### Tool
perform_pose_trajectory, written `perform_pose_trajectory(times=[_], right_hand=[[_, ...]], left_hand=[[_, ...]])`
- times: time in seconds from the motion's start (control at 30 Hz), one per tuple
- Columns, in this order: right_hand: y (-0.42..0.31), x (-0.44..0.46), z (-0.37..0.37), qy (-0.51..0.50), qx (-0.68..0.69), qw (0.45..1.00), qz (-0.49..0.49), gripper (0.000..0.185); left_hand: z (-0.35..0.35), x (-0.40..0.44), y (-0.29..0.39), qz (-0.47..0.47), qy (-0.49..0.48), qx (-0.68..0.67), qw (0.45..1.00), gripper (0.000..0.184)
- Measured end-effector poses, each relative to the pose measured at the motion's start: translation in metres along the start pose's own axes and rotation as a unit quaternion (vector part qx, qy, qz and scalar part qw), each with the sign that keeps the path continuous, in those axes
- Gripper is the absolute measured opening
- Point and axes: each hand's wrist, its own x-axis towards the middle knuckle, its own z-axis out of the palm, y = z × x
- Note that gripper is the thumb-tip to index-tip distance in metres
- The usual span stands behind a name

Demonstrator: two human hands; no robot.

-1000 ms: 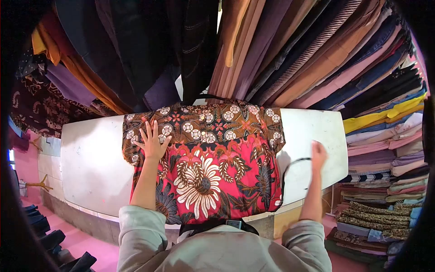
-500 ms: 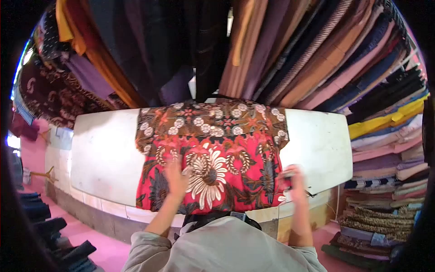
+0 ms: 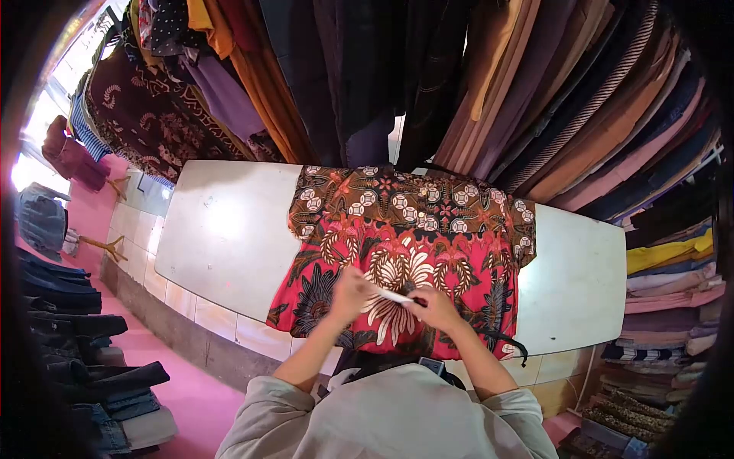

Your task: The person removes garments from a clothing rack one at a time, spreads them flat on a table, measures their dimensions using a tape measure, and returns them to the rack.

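A red and brown patterned garment (image 3: 478, 306) with a large white flower lies spread on a white board. Over its middle, my left hand (image 3: 351, 295) and my right hand (image 3: 437, 311) are close together. Between them runs a slim, pale, blurred object (image 3: 391, 295), with a dark part at the right-hand end. My left fingers close on its left end, while my right fingers grip the dark end. Its exact kind cannot be made out. A thin black cord (image 3: 511, 340) rests by the garment's lower right edge.
The white board (image 3: 229, 222) extends past the garment on both sides. Trousers and other clothes (image 3: 367, 84) hang along its far edge. Folded clothes (image 3: 673, 279) are stacked at right, and dark folded jeans (image 3: 80, 329) at left. A wooden hook (image 3: 107, 247) juts out at left.
My right hand has moved inward from the garment's right edge to its middle. Both hands now meet at the slim pale object. The camera view has turned, shifting the board rightward.
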Motion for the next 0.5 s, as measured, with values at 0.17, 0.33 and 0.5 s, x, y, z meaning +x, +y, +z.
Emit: perform_pose_trajectory(times=[0.17, 0.33, 0.5], right_hand=[[0.039, -0.003, -0.029, 0.075, -0.086, 0.992, 0.059, 0.022], [0.042, -0.002, -0.029, 0.068, -0.111, 0.989, 0.064, 0.021], [0.062, -0.008, -0.032, 0.046, -0.117, 0.991, 0.048, 0.022]], left_hand=[[-0.079, 0.063, -0.093, -0.057, 0.292, 0.031, 0.954, 0.043], [-0.085, 0.084, -0.099, -0.049, 0.283, 0.118, 0.95, 0.042], [-0.08, 0.082, -0.082, -0.088, 0.332, 0.249, 0.905, 0.038]])
